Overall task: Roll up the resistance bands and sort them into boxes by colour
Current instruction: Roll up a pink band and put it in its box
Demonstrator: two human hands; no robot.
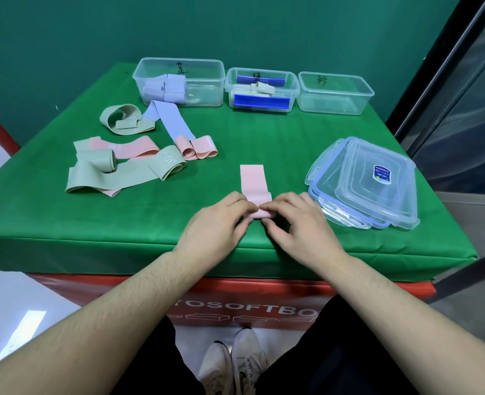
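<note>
Two bare hands meet at the near edge of a green-covered worktop [150,223], both pinching the rolled end of a pink resistance band [253,183]. The left hand [218,220] grips the roll from its left side with curled fingers, while the right hand [298,220] closes on it from the right; the band's unrolled length lies flat on the worktop, running straight away from the fingertips.

Farther back and to the left sits a loose tangle of unsorted bands [127,163] (sage green, pink and one lilac strip), some partly rolled. Along the far edge stand three clear plastic boxes with handwritten labels: the left box [204,89] holds rolled lilac bands, the middle box [235,84] contains blue pieces and a pale roll, and the right box [335,92] shows nothing inside. A stack of clear lids [363,181] rests just right of the right hand.
</note>
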